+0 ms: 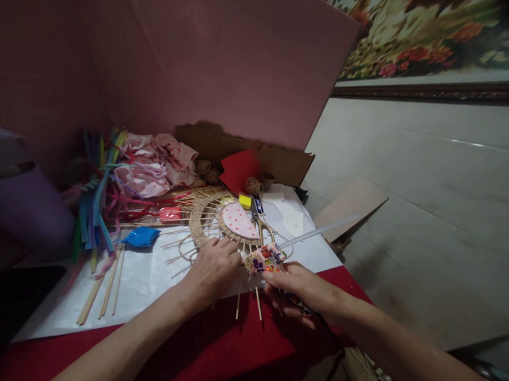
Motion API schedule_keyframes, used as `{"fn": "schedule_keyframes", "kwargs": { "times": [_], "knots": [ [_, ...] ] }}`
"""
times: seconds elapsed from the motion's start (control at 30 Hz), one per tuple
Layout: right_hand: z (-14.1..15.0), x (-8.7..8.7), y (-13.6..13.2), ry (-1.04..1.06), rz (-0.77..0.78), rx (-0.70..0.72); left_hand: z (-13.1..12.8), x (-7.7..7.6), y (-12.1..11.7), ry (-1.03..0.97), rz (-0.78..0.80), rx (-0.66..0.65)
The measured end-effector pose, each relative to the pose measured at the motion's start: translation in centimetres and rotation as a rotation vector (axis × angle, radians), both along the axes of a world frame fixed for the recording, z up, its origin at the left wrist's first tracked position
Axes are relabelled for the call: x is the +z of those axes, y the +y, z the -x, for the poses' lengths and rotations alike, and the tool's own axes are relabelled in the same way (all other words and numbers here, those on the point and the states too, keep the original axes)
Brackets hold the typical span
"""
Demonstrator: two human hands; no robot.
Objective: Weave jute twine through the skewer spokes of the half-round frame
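Observation:
My right hand (291, 288) is wrapped round a hot glue gun (264, 259) with a floral cover, its nozzle pointing left. A clear glue stick (316, 231) juts out behind it, and an indicator glows orange. Beside the nozzle, my left hand (213, 269) is closed on the lower edge of a twine-woven ring (200, 219); its fingertips are partly hidden. Thin wooden sticks radiate from the ring. Within it lies a half-round pad of pink dotted fabric (238, 221). Gold-handled scissors (262, 227) lie just right of the pad.
A white sheet (156, 275) covers part of the red tabletop (178, 353). Loose sticks (101, 292), a blue packet (140, 237), a red packet (170, 214), pipe cleaners (95, 204) and pink fabric (154, 161) lie left. Red felt (240, 169) and cardboard (287, 159) stand behind.

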State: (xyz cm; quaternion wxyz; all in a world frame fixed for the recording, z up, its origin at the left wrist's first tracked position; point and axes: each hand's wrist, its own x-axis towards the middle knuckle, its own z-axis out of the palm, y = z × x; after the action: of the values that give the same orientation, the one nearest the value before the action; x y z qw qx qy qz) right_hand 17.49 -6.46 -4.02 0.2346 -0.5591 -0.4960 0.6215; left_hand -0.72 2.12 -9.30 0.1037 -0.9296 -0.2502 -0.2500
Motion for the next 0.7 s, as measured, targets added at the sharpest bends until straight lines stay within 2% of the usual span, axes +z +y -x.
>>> {"fn": "schedule_keyframes", "kwargs": {
  "times": [0.43, 0.7],
  "knots": [
    [0.49, 0.86, -0.08, -0.06, 0.062, -0.01, -0.01, -0.08, 0.05, 0.004, 0.016, 0.005],
    [0.62, 1.07, -0.21, -0.069, 0.049, -0.016, -0.05, -0.03, 0.08, -0.018, 0.015, -0.003]
  ]
}}
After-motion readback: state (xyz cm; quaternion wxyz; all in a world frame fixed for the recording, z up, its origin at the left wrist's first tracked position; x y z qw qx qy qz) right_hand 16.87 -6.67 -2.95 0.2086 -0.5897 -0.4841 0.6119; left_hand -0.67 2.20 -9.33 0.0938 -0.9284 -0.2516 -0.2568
